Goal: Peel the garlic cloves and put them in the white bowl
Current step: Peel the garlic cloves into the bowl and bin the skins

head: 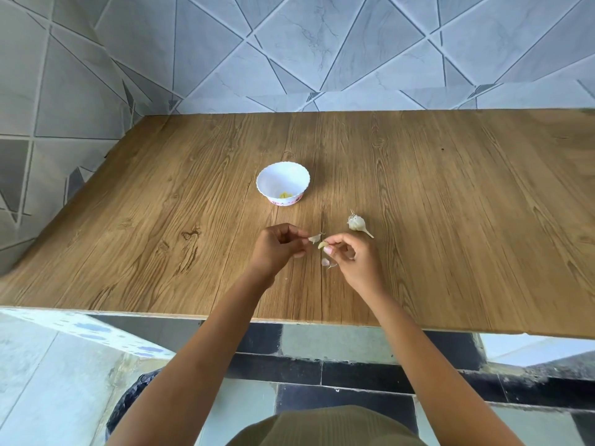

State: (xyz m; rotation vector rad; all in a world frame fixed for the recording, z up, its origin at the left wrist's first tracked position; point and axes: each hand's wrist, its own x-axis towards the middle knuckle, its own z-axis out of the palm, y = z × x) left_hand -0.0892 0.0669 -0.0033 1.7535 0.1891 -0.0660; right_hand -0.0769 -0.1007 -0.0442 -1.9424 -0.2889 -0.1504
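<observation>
Forearms (206,349) over table (128,252) edge | left fingers (291,232) pinch peel (315,238) | right fingers (336,242) pinch garlic clove (322,245) | white bowl (273,183) beyond

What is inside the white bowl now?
Small yellowish peeled garlic pieces lie at the bottom of the white bowl. Its near wall hides part of the bottom, so their number is unclear.

A wooden table (418,220) stands against grey triangle-patterned tiled walls (322,43), dark-and-pale tiled floor (322,371) below.
</observation>
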